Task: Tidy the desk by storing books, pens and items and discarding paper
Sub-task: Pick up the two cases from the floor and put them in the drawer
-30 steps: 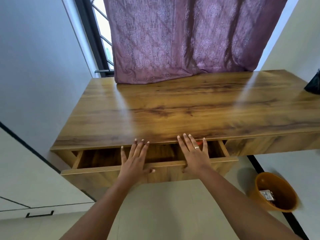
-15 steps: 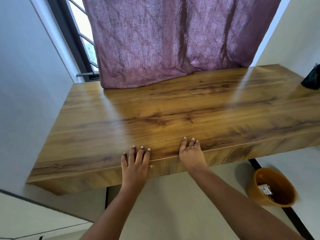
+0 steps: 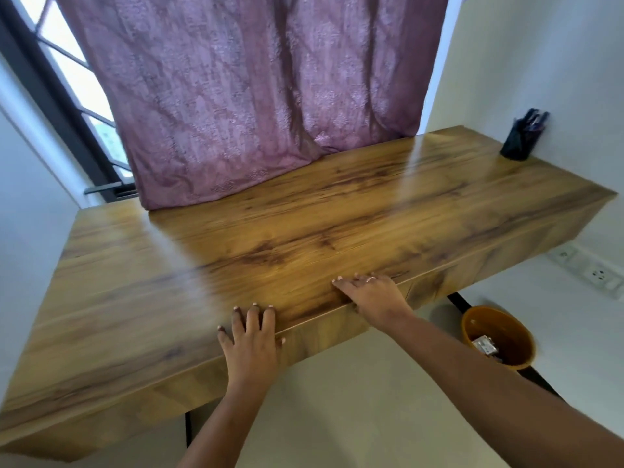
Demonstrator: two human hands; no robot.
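**Seat the drawer flush with both palms**

Both of your hands lie flat with straight fingers and hold nothing. Your left hand (image 3: 251, 336) has its fingers on the desk top (image 3: 304, 214) and its palm over the front edge. Your right hand (image 3: 374, 295) sits just to the right of it, fingers spread on the top.

The drawer front (image 3: 315, 332) runs directly below and between your 2 palms. It looks level with the desk face, so I judge the closing step nearly done. Press straight in and evenly with both palms so the front does not skew, and hold your thumbs away from the seam just right of your right hand.

The pen holder (image 3: 521, 140) stands well beyond your right hand, at the far right corner. The orange bin (image 3: 467, 327) sits on the floor below and to the right of that hand, with paper (image 3: 486, 346) inside.
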